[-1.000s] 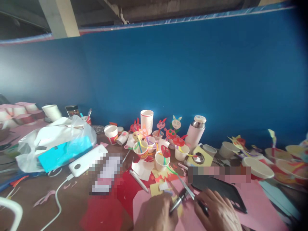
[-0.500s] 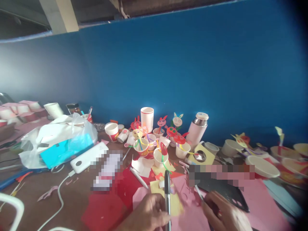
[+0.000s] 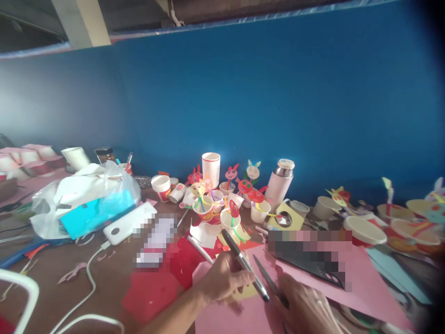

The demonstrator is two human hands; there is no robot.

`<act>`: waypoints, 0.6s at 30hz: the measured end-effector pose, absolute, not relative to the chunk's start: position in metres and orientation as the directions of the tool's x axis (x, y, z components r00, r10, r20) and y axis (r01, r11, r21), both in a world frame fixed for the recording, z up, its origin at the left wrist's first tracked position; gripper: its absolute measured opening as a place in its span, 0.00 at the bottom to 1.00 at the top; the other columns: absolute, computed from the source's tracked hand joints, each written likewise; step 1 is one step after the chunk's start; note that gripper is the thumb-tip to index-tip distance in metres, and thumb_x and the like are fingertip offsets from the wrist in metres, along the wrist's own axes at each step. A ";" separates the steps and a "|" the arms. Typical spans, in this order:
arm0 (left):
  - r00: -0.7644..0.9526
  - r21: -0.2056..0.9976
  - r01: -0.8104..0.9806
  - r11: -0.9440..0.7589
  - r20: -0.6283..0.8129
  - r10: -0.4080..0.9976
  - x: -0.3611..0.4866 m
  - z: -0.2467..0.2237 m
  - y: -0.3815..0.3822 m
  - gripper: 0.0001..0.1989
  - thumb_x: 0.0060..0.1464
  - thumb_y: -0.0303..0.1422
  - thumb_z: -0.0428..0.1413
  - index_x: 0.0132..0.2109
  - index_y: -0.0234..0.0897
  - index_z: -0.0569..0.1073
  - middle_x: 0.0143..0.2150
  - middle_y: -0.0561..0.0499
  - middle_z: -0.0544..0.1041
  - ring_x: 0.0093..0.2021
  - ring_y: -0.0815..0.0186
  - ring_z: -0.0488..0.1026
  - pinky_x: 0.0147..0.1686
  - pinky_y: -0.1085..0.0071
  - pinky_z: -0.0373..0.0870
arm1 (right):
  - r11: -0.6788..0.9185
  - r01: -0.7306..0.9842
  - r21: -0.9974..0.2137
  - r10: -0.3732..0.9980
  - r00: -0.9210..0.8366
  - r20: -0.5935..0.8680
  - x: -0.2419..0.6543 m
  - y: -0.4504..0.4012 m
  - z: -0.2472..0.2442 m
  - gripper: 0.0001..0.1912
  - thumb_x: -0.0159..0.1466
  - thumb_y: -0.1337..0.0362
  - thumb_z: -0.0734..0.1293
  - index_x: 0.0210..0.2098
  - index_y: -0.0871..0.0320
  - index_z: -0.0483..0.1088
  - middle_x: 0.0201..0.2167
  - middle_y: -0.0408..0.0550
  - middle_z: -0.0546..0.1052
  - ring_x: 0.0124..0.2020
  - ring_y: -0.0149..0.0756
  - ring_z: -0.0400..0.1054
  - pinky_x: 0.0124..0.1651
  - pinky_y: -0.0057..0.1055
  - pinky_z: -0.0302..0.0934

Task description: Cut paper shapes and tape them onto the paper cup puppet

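My left hand is closed around a black-and-silver marker, which slants from upper left to lower right. Close beside it, my right hand grips a pair of scissors by the dark handle, the blades pointing up and left. Both hands are over pink paper at the front of the table. A piece of yellow paper lies partly hidden under my left hand. To the right of the scissors is a dark, partly blurred phone-shaped thing.
Behind the hands stand several paper cups with cut-paper figures and a pink thermos. Red paper, a white power bank with a cable and a plastic bag lie on the left. A blue wall rises behind.
The marker has tipped from upright to a slant in my left hand. My right hand has moved slightly left and down, and the scissor blades show more clearly. The view has shifted slightly.
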State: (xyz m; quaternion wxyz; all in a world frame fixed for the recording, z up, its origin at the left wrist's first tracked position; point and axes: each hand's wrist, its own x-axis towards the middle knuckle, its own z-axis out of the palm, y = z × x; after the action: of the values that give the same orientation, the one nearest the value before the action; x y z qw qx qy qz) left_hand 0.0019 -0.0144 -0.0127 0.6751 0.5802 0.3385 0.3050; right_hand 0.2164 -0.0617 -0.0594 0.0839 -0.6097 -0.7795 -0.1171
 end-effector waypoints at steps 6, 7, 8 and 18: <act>0.570 0.987 -0.045 0.156 -0.103 0.815 0.003 -0.034 -0.017 0.21 0.48 0.47 0.55 0.23 0.33 0.63 0.16 0.57 0.61 0.16 0.78 0.55 0.15 0.78 0.49 | 0.233 0.972 0.021 0.925 -0.228 0.303 0.216 -0.064 -0.058 0.17 0.60 0.56 0.59 0.18 0.52 0.67 0.16 0.42 0.75 0.15 0.37 0.70 0.16 0.27 0.51; 0.587 0.986 -0.034 0.166 -0.114 0.802 0.003 -0.035 -0.019 0.21 0.48 0.46 0.55 0.22 0.33 0.63 0.16 0.57 0.61 0.15 0.78 0.55 0.15 0.77 0.48 | 0.233 0.972 -0.013 0.920 -0.217 0.326 0.216 -0.064 -0.057 0.19 0.61 0.54 0.58 0.18 0.52 0.67 0.16 0.42 0.75 0.14 0.35 0.70 0.15 0.26 0.53; 0.597 0.980 -0.038 0.193 -0.133 0.791 0.003 -0.036 -0.021 0.21 0.47 0.46 0.56 0.21 0.33 0.63 0.16 0.57 0.61 0.15 0.78 0.54 0.14 0.77 0.47 | 0.244 0.968 -0.056 0.914 -0.211 0.347 0.216 -0.064 -0.057 0.19 0.62 0.53 0.58 0.19 0.52 0.67 0.17 0.41 0.75 0.14 0.34 0.70 0.15 0.25 0.54; 0.620 0.890 -0.178 0.420 -0.230 0.750 0.020 -0.043 -0.041 0.17 0.36 0.43 0.62 0.24 0.33 0.69 0.17 0.55 0.64 0.16 0.75 0.59 0.17 0.75 0.54 | 0.487 0.755 -0.438 0.821 -0.225 0.525 0.194 -0.071 -0.062 0.30 0.54 0.48 0.63 0.54 0.51 0.62 0.48 0.51 0.74 0.47 0.48 0.70 0.47 0.38 0.66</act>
State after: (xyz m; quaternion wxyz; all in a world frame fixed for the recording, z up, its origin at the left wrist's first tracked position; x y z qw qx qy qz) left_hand 0.0202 -0.0413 -0.0435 0.7801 0.4489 0.3184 0.2976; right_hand 0.1943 -0.0713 -0.0623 0.3651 -0.5043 -0.7813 0.0447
